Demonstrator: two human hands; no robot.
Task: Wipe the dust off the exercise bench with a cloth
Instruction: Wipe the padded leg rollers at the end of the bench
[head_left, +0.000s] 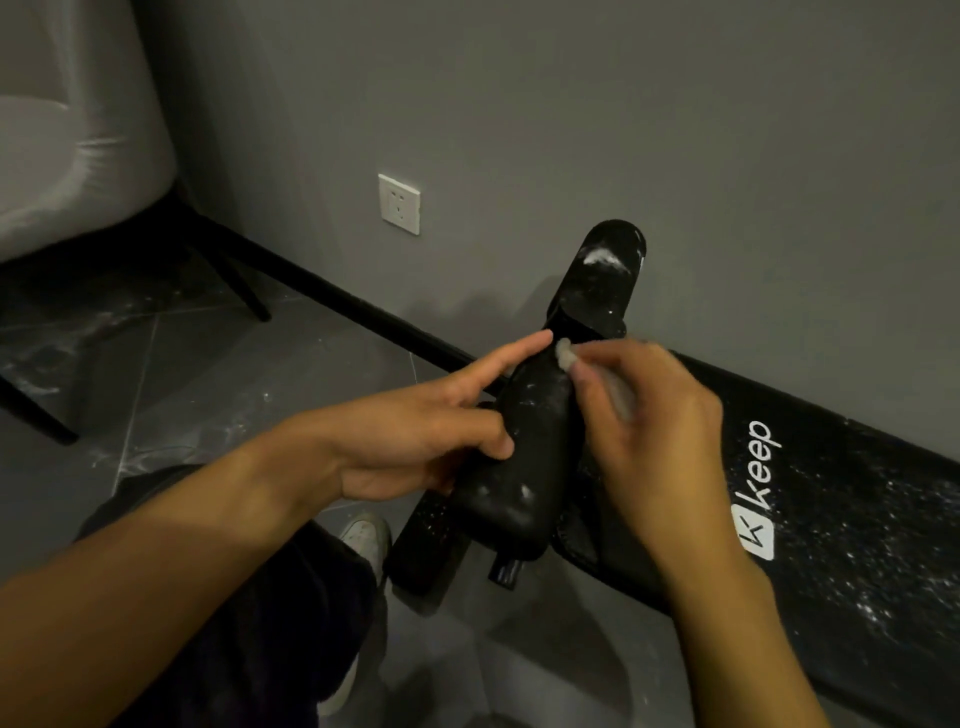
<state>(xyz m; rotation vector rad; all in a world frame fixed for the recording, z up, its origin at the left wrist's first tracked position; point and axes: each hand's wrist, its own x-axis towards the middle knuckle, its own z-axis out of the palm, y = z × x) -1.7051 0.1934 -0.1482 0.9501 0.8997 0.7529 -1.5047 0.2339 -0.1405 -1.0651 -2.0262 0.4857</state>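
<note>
A black exercise bench (841, 499) with a white "keep" logo runs along the wall, its pad speckled with white dust. At its left end stand two black foam roller pads, the near one (524, 447) and the far one (602, 275), both dusty. My left hand (415, 436) rests against the near pad's left side, index finger straight, thumb on the pad's front. My right hand (649, 421) grips a small pale cloth (566, 358) bunched in its fingers, pressed on the top of the near pad.
A grey wall with a white socket (399, 203) stands behind the bench. A pale chair (67, 156) with black legs stands at the left. Dust lies on the grey floor tiles. My dark trouser leg and white shoe (366, 535) are below the pad.
</note>
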